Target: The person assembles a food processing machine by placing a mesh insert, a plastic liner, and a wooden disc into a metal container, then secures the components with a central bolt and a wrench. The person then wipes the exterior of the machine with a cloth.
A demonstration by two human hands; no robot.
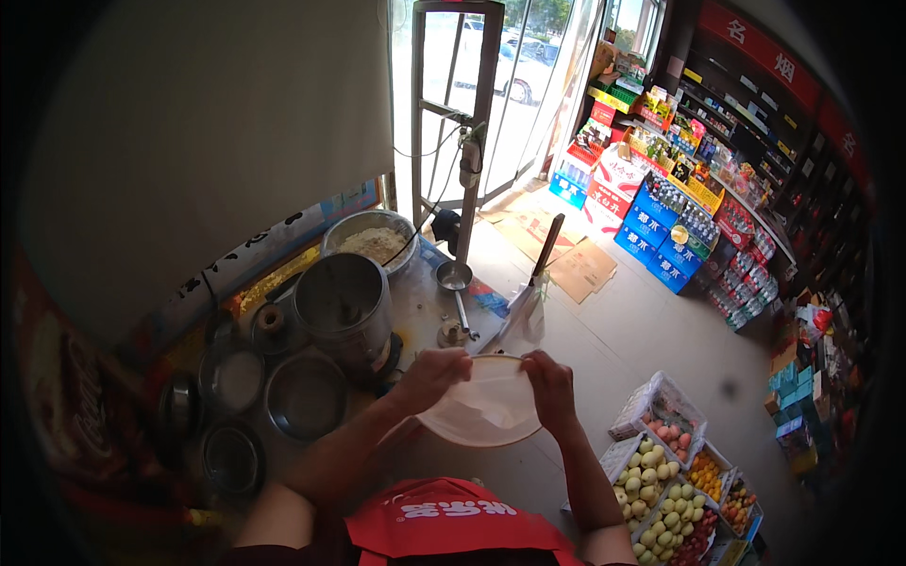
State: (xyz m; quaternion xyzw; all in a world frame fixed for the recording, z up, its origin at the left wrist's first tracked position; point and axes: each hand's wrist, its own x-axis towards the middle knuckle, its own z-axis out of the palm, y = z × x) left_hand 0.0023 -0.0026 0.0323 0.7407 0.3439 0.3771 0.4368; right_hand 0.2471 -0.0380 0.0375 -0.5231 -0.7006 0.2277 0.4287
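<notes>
A round, pale, translucent cloth strainer (483,407) with a tan rim hangs between my hands in front of my red apron (453,519). My left hand (429,379) is closed on the rim's left side. On the right side, my right hand (550,385) pinches the same rim. Light falls through the cloth; whether anything lies in it I cannot tell. Just beyond my left hand, a metal ladle (456,277) lies on the table beside a small pale object. A tall metal pot (311,300) stands to the left.
A metal bowl (406,257) of pale, crumbly stuff stands at the table's far end. Several round pans (307,394) sit at left. A long dark handle (547,247) rises beyond the table. Fruit crates (630,423) are at lower right; drink packs (651,241) line the far right.
</notes>
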